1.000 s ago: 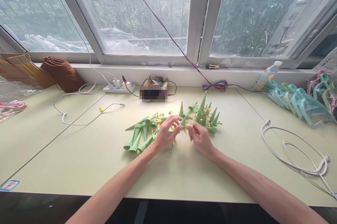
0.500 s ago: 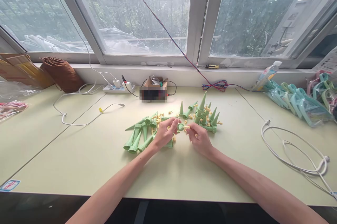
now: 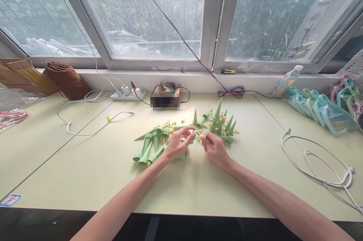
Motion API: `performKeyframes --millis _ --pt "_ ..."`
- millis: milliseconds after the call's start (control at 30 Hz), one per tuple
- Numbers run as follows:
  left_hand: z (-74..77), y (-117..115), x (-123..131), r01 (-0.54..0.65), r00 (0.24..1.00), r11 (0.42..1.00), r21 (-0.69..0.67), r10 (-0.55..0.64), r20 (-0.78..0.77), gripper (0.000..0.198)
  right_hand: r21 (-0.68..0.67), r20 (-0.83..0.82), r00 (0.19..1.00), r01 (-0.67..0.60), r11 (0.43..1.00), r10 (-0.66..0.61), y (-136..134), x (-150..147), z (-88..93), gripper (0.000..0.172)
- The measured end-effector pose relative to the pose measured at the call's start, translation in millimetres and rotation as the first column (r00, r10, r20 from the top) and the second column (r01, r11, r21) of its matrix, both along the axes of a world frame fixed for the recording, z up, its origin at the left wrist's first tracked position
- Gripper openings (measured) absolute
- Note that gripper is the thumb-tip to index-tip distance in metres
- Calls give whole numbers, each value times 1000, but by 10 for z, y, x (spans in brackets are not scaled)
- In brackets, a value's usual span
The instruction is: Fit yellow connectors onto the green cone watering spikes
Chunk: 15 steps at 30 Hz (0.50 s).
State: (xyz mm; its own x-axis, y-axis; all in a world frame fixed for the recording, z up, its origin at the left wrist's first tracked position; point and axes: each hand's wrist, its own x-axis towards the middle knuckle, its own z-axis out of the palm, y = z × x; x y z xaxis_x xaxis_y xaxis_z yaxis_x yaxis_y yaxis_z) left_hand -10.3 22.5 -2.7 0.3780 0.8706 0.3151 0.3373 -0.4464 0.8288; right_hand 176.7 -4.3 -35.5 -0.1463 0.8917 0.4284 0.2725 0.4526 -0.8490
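Observation:
Both hands meet over the middle of a pale green table [image 3: 85, 165]. My left hand [image 3: 177, 144] pinches a green cone-shaped plastic spike [image 3: 195, 139], its tip pointing down toward me. My right hand [image 3: 215, 148] is closed on a small yellow plastic piece [image 3: 202, 136] held against the spike's wide end. A pile of the same green spikes [image 3: 150, 144] lies flat to the left of my hands. Another cluster of spikes fitted with yellow pieces [image 3: 221, 124] stands and lies just behind my right hand. Small loose yellow pieces [image 3: 171, 127] are scattered between the piles.
A small open box [image 3: 166, 99] and a power strip [image 3: 127, 94] sit at the back by the window sill. White cables lie at left [image 3: 85, 133] and right [image 3: 314, 165]. Bagged teal plastic items [image 3: 320, 110] fill the right rear; a brown bag [image 3: 66, 78] sits at left rear.
The green spike in my left hand has turned: its round open end faced me half a second ago, and now its tip points down. Both hands stay in the same spot.

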Motion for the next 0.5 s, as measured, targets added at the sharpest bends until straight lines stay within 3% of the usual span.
performKeyframes --millis 500 --pt "-96 23 14 24 999 951 309 -11 -44 29 -68 -6 1000 5 998 -6 24 10 -30 38"
